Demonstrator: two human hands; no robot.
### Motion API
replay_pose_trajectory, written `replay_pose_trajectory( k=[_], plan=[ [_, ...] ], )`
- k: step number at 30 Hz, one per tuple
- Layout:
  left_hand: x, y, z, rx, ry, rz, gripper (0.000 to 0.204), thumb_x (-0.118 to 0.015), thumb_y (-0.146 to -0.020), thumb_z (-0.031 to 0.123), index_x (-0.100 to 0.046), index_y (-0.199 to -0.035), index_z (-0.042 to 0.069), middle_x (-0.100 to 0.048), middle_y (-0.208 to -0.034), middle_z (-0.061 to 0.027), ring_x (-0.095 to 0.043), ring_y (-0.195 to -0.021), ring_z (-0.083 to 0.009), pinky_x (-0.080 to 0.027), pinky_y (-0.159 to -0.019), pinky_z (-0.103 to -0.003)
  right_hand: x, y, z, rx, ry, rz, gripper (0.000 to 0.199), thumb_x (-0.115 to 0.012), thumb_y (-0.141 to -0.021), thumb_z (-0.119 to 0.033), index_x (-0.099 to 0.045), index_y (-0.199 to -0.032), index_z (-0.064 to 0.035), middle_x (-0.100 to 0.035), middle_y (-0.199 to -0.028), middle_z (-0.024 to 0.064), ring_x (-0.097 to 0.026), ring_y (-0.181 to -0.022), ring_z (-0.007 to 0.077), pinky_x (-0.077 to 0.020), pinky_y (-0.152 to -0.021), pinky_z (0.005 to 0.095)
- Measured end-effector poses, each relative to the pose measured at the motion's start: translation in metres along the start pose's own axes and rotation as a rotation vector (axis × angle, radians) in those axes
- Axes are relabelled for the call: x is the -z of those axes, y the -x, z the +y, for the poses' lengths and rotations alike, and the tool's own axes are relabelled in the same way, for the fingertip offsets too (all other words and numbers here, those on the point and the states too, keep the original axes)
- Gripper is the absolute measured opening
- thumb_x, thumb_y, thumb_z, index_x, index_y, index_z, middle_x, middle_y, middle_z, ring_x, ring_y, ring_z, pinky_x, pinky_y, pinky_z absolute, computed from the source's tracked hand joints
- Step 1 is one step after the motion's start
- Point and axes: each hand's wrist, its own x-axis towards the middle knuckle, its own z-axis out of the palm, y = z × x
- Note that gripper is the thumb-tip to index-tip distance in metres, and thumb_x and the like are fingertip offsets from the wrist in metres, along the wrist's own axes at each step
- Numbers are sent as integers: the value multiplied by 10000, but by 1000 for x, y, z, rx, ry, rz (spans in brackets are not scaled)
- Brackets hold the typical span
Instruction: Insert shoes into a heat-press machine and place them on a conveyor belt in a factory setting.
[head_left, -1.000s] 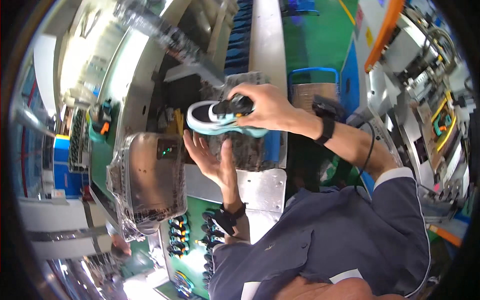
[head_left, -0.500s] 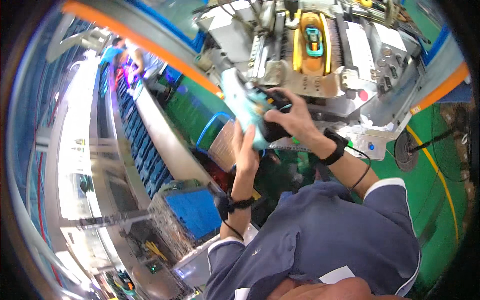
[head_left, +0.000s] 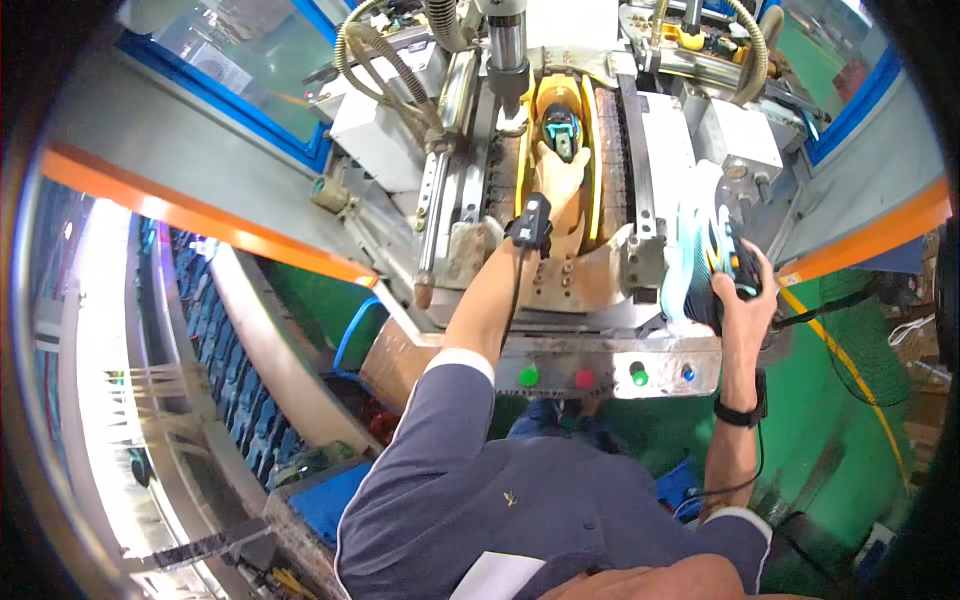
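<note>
In my right hand (head_left: 745, 300) is a shoe (head_left: 692, 255) with a pale blue and white sole and a dark upper. My fingers wrap the upper, and the sole faces left. The shoe is tilted up beside the right front corner of the machine. My left hand (head_left: 560, 180) reaches into the machine's yellow-orange cradle (head_left: 548, 95). Its fingers close round the near end of a second shoe (head_left: 562, 128), black and teal, lying in the cradle. The palm side of this hand is hidden.
Above the cradle's left side hangs a metal cylinder (head_left: 507, 50), with ribbed hoses near it. Push buttons (head_left: 585, 379) line the machine's front panel. Orange-edged guards flank both sides. A conveyor with blue pads (head_left: 235, 360) runs at left, and a yellow cable (head_left: 850, 365) crosses the green floor at right.
My left hand has let go of the pale-soled shoe and moved forward into the cradle. My right hand has carried that shoe to the right. The view has turned toward the machine.
</note>
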Motion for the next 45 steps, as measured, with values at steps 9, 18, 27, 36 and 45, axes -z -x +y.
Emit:
replay_pose_trajectory(
  k=[9, 18, 27, 36, 45],
  plan=[
    [19, -12, -16, 157, 555, -33, 489, -742, -748, 180, -543, -1143, -27, -661, -1039, -140, -656, -904, -262, -523, -803, -430, -37, -78, -11, 53, 88, 83, 468, -711, -740, -123, -575, -1164, 23, -639, -988, 94, -605, -827, 147, -502, -739, 267],
    [223, 215, 3, 350, 866, -155, 551, -726, -784, 108, -506, -1266, -44, -611, -1122, -91, -594, -969, -155, -477, -870, -275, -246, -191, -30, 70, 765, -539, 569, -755, -679, -346, -614, -1048, 65, -669, -957, 234, -672, -893, 336, -530, -767, 391],
    [313, 391, -16, 341, 836, 495, 459, -623, -854, 33, -474, -1280, -48, -599, -1158, -73, -594, -994, -167, -477, -889, -306, -357, -157, 95, 310, 838, -216, 360, -554, -839, -243, -470, -1060, 29, -678, -861, 237, -686, -815, 387, -554, -729, 466],
    [242, 473, -49, 550, 1093, 894, 393, -659, -874, 78, -523, -1224, -39, -624, -1097, -83, -629, -960, -177, -543, -803, -333, -219, 87, -3, 845, 187, -790, 130, -572, -852, -21, -631, -968, -14, -640, -928, 148, -617, -850, 344, -494, -758, 384],
    [189, 554, -56, 725, 1028, 1055, 412, -672, -862, 118, -529, -1195, -78, -633, -1079, -128, -647, -931, -214, -551, -801, -361, -256, 201, 189, 1000, 128, -1234, 109, -566, -847, -86, -638, -929, -84, -604, -879, 142, -579, -879, 348, -474, -773, 443]
  ],
)
